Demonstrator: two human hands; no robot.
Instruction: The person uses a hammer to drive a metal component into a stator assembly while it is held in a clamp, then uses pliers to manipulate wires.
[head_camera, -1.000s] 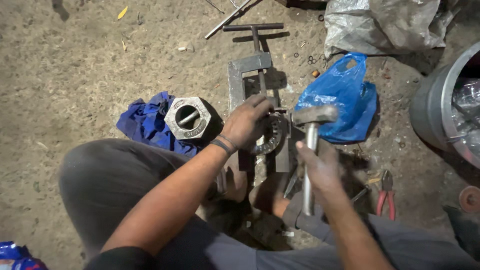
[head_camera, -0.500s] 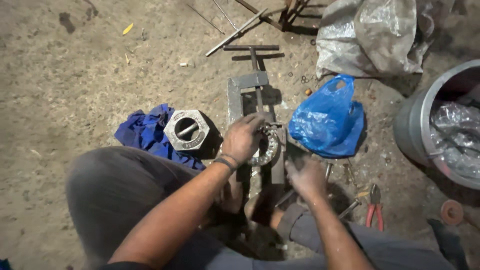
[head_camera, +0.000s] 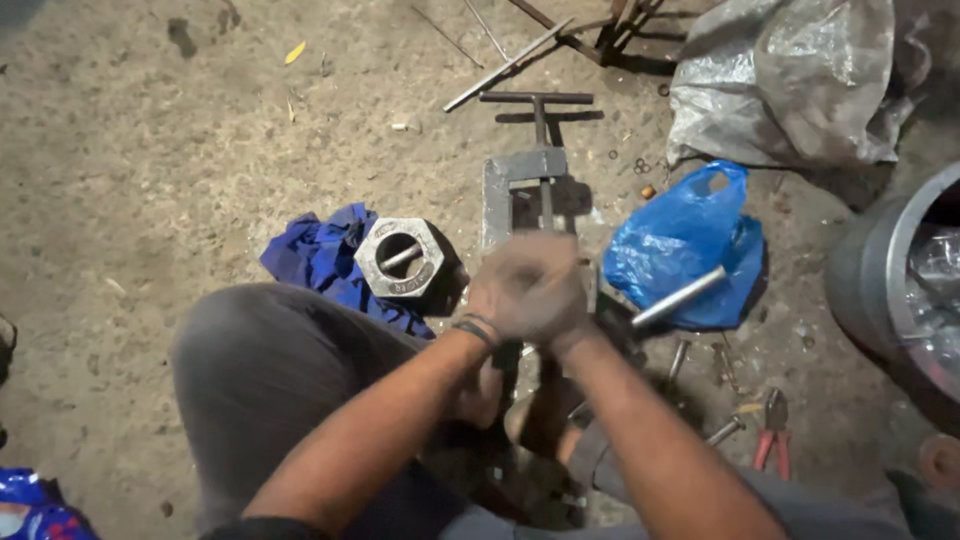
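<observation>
Blurred hands (head_camera: 528, 290) hiding vise (head_camera: 500, 190) middle

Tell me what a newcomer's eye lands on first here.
The person's two hands, left hand and right hand, blurred, pressed together over the grey metal vise at centre. Left of them, a large hexagonal steel nut sits on a crumpled blue cloth; to the right, a bright blue plastic bag lies on the dirt.

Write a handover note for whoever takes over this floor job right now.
Hands: left hand and right hand are pressed together over the metal vise, blurred; grip unclear.
Things: hammer handle sticks out to the right over the blue plastic bag; hexagonal die head rests on the blue cloth; red pliers lie on the ground.
Done and left: hidden under the hands.
</observation>
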